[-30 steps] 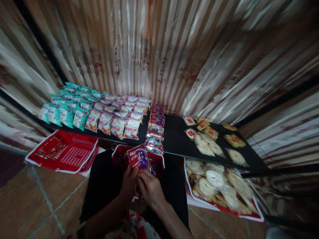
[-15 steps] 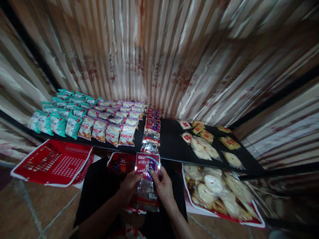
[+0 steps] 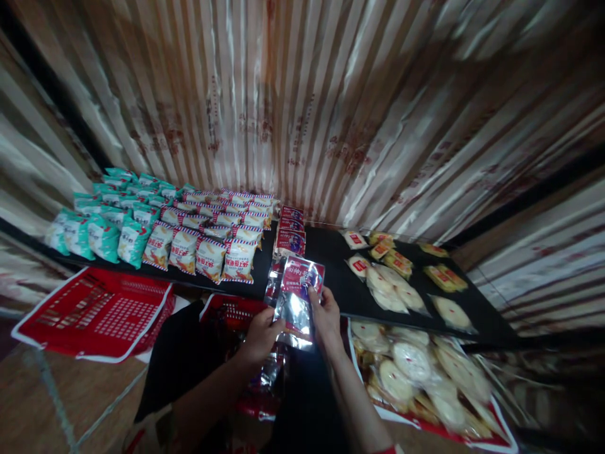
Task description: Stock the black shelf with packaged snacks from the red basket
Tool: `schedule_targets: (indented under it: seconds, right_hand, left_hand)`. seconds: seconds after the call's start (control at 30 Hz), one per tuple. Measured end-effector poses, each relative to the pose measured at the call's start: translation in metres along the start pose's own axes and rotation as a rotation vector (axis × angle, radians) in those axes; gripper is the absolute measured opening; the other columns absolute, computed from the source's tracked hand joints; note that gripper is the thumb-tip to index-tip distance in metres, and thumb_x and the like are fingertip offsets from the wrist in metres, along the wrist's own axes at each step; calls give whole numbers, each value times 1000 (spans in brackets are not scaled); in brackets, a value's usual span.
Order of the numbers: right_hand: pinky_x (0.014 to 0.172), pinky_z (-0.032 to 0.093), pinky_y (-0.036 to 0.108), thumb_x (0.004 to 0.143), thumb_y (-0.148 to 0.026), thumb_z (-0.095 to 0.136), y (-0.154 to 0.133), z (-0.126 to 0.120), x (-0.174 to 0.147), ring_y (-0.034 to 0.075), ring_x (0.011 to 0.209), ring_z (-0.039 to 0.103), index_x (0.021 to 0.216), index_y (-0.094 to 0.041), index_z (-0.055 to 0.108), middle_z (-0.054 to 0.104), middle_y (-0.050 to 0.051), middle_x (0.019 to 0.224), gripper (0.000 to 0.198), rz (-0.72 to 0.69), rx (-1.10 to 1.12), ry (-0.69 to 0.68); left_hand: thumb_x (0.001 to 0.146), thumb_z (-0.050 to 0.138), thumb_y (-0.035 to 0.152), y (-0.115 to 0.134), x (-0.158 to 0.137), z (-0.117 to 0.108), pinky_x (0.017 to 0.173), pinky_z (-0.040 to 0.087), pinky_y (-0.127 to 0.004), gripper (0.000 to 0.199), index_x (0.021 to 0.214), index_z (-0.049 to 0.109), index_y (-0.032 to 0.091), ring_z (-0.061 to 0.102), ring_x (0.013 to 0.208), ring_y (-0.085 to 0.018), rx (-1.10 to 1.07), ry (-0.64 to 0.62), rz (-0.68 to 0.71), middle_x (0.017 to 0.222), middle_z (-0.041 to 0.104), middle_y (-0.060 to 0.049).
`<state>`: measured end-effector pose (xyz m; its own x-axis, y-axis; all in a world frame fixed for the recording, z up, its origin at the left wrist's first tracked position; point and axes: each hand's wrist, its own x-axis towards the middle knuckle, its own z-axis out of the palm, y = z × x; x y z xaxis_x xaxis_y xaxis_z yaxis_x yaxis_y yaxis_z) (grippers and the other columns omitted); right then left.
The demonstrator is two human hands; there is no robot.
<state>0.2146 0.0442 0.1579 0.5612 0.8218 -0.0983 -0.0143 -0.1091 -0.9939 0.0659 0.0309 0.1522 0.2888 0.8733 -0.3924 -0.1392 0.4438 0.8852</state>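
Note:
Between my hands is a shiny red-and-silver snack packet point(image 3: 299, 306), tilted over the front of the black shelf point(image 3: 326, 265). My right hand point(image 3: 326, 316) grips its right edge, thumb on the front. At its lower left edge, my left hand point(image 3: 261, 333) pinches the packet with the thumb in front; the other fingers are partly hidden. Just behind, matching red packets point(image 3: 290, 239) lie overlapped in a line running back to the curtain. Below my hands, a red basket point(image 3: 231, 304) between my legs holds more shiny packets.
Teal bags point(image 3: 104, 238) and white-and-red chip bags point(image 3: 210, 257) stand in rows on the left. Flat round packs point(image 3: 390, 287) and yellow packs point(image 3: 397, 262) lie on the right. A red basket point(image 3: 118, 315) is at lower left; a filled basket point(image 3: 501, 435) is at lower right.
Both hands have moved up and forward, bringing the packet from over my lap to the shelf's front edge. The packet now leans right and its silver part reflects brightly.

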Motion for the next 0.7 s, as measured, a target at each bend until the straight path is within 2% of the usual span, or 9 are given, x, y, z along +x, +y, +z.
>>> schedule_targets:
  seconds: [0.1,0.2,0.3,0.47,0.57,0.63,0.7]
  right_hand:
    - [63,49,27,68,-53,66,7,1,10,17,70,62,105,-18,61,68,1,79,51,-32,-19,26]
    - [63,49,27,67,-51,67,10,4,20,15,69,61,123,-18,52,67,0,80,67,-17,39,29]
    - [66,50,26,66,-49,69,8,10,28,14,73,62,130,-19,45,67,2,88,75,-18,88,12]
    - [74,51,30,66,-44,70,6,15,30,16,82,64,127,-19,50,68,5,98,69,-32,100,-11]
    - [70,53,30,63,-41,73,7,8,30,15,76,64,119,-18,57,69,4,94,62,-4,160,27]
    - [67,53,29,61,-40,74,6,-1,33,14,72,64,113,-19,60,69,4,93,58,26,263,73]
    - [66,54,29,59,-39,76,3,-11,38,14,71,64,110,-19,61,69,3,93,57,42,355,115]
  left_hand:
    - [69,63,38,6,6,2,64,48,-27,24,81,64,18,64,72,-20,51,43,32,72,68,-2]
    - [71,61,39,12,14,4,67,48,-28,26,84,65,17,64,74,-21,69,74,47,74,69,-3]
    - [72,60,39,18,22,6,69,49,-28,29,89,65,16,64,77,-21,59,90,68,78,70,-4]
    - [75,58,38,23,29,9,69,49,-27,31,96,64,16,64,80,-21,55,46,70,83,70,-4]
    - [82,50,39,23,27,8,75,49,-28,32,99,64,17,63,85,-21,154,94,89,86,70,-4]
    - [87,42,35,23,27,4,83,48,-31,32,101,65,18,62,94,-22,313,167,180,93,69,-5]
    - [88,39,27,23,29,1,97,43,-36,32,104,66,19,55,110,-24,588,219,382,107,67,-7]
